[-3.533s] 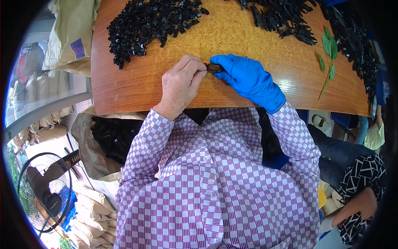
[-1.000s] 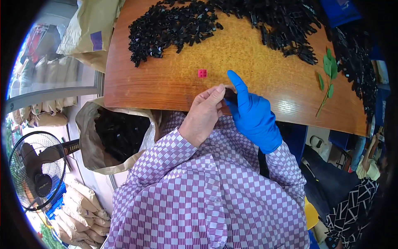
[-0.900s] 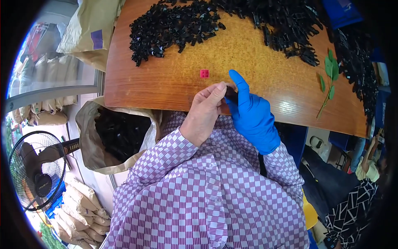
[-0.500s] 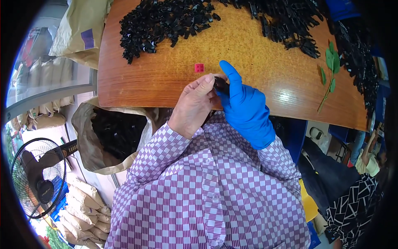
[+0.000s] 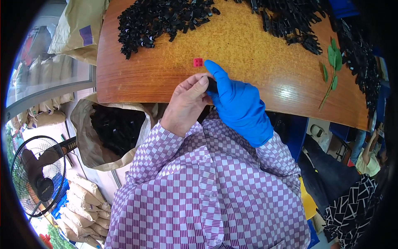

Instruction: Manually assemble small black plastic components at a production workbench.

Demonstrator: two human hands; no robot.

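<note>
Two hands meet over the near edge of one wooden counter: the bare left hand and the right hand, the latter in a blue glove. Both are closed on a single dark piece, the left pinching it between thumb and fingers, the right gripping from the opposite side with one gloved digit extended. One red block, bearing four dark marks, lies on the counter near that digit's tip. Two heaps of small black parts, a left heap and a right heap, occupy the far side; their members overlap too closely to be counted. Most of the dark piece is covered by the fingers, so its form cannot be made out, and both heaps are cut off above. A third black mass follows the right side; whether it rests on the same counter cannot be told. One leafy sprig lies between it and the right heap. An open sack of black parts stands at lower left, partly screened by the counter's edge. Beyond it, one fan stands before piled sacks. A co-worker's patterned garment meets the dark rim at lower right.
</note>
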